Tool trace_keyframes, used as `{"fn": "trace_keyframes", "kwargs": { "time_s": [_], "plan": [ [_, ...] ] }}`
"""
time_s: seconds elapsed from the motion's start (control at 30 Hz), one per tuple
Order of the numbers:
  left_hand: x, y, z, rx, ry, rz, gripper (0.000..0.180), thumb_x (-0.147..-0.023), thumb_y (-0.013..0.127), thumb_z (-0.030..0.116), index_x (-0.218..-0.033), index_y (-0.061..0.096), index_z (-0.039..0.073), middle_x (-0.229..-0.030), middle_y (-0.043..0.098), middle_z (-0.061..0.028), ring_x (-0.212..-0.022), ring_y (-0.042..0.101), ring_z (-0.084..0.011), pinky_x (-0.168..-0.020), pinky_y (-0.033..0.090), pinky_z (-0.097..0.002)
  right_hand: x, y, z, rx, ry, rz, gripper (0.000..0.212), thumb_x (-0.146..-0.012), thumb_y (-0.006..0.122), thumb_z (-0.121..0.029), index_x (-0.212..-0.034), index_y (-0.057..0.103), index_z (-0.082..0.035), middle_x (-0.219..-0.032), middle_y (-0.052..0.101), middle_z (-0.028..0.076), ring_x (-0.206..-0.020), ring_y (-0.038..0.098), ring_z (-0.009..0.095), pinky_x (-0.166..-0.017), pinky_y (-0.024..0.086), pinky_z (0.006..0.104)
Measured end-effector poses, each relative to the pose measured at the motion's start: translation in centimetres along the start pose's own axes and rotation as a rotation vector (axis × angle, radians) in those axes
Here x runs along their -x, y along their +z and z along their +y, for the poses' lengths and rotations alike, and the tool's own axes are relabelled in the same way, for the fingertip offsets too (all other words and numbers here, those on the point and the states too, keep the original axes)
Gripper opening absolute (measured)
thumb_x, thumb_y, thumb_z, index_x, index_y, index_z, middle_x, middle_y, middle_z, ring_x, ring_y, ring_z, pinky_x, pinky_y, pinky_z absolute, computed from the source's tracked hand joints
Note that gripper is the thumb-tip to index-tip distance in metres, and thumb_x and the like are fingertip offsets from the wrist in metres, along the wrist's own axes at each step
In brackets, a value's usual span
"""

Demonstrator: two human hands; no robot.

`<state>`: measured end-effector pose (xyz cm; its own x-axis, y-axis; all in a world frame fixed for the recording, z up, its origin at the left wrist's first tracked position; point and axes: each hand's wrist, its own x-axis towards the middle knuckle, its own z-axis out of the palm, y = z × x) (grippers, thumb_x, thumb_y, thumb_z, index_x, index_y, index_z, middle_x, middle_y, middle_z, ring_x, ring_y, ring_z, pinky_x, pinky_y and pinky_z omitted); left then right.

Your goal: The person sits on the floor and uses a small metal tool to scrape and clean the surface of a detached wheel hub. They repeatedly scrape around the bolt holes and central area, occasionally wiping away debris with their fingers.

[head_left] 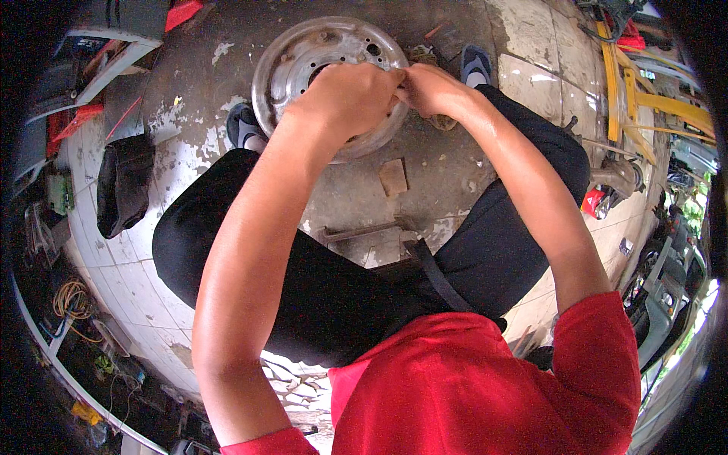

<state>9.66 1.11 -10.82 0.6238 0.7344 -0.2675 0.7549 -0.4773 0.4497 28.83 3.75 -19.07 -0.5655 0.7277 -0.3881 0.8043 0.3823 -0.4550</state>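
A round grey steel wheel rim (274, 72) lies on the floor between my feet, its face with several holes turned up. Over its right half my left hand (353, 95) is closed, fingers curled, hiding part of the face. My right hand (431, 89) meets it at the rim's right edge, its fingers pinched together against the left fingertips. Whatever sits between the fingers is hidden or too small to name. Just below the rim lies a small brown square piece (393, 177), flat on the floor.
A metal bar (360, 232) lies on the floor nearer me. A black boot-like item (123, 186) is at the left, near a coil of cable (72, 299). Yellow metal frames (629, 91) and a red packet (594, 203) are at the right. My sandalled feet flank the rim.
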Motion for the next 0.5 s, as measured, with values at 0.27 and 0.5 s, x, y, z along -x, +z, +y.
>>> {"fn": "trace_keyframes", "kwargs": {
  "time_s": [0.27,0.5],
  "plan": [
    [-0.5,1.5,-0.5,-0.015,0.013,0.04,0.039,-0.087,0.057,0.022,-0.125,0.055,0.011,-0.089,0.067,-0.0238,-0.085,0.066,-0.0387,-0.074,0.053,-0.0486,-0.1,-0.2,0.2,0.131,0.041,0.137,0.019,-0.084,0.06,-0.014,-0.102,0.066,-0.01,-0.093,0.066,0.019,-0.093,0.062,0.038,-0.078,0.05,0.0435],
    [-0.5,1.4,-1.3,-0.055,0.078,0.013,0.049,-0.089,0.056,0.023,-0.136,0.045,0.016,-0.089,0.066,-0.0239,-0.084,0.065,-0.0386,-0.075,0.053,-0.0485,-0.5,1.2,0.9,-0.001,0.08,-0.066,0.026,-0.084,0.063,-0.021,-0.104,0.065,-0.004,-0.096,0.065,0.023,-0.095,0.062,0.04,-0.08,0.05,0.0455]
  ]
}}
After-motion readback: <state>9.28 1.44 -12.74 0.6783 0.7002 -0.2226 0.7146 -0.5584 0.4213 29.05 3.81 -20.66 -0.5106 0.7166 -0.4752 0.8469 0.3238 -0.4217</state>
